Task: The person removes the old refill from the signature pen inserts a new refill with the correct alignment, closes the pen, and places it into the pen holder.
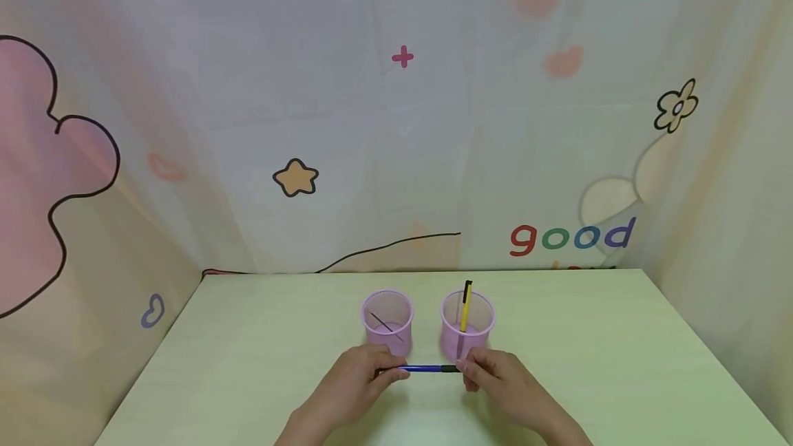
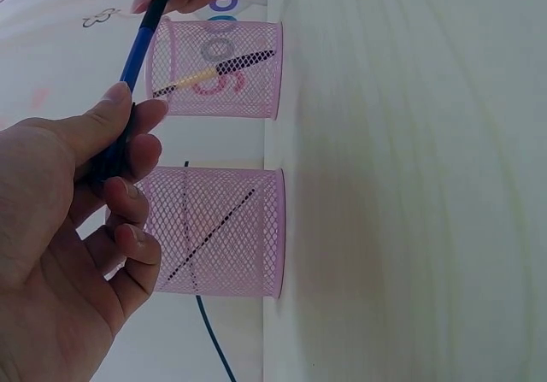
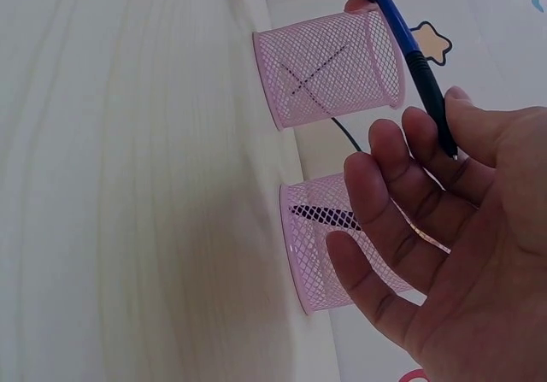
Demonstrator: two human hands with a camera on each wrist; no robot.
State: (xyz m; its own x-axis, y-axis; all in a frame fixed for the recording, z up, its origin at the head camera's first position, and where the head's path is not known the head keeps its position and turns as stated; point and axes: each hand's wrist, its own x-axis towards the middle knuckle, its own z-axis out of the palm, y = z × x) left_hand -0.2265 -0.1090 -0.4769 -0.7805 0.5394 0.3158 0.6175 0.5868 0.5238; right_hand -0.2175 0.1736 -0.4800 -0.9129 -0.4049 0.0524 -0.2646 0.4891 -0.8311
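Observation:
A blue pen (image 1: 424, 368) with a black grip spans the gap between both hands, roughly level above the table. My left hand (image 1: 356, 380) pinches its rear end between thumb and fingers. At the other end, my right hand (image 1: 504, 384) pinches the black grip (image 3: 430, 96) near the pointed tip, its other fingers loosely bent. Just behind the hands stand two pink mesh pen cups. A thin dark rod (image 1: 385, 322) leans inside the left cup (image 1: 405, 330). The right cup (image 1: 446, 336) contains a yellow pen (image 1: 466, 312) with a black end sticking out above the rim.
The pale wood-grain table (image 1: 260, 336) extends to both sides of the cups. Behind it hangs a printed cloth backdrop (image 1: 347, 102), which also closes off the left and right sides.

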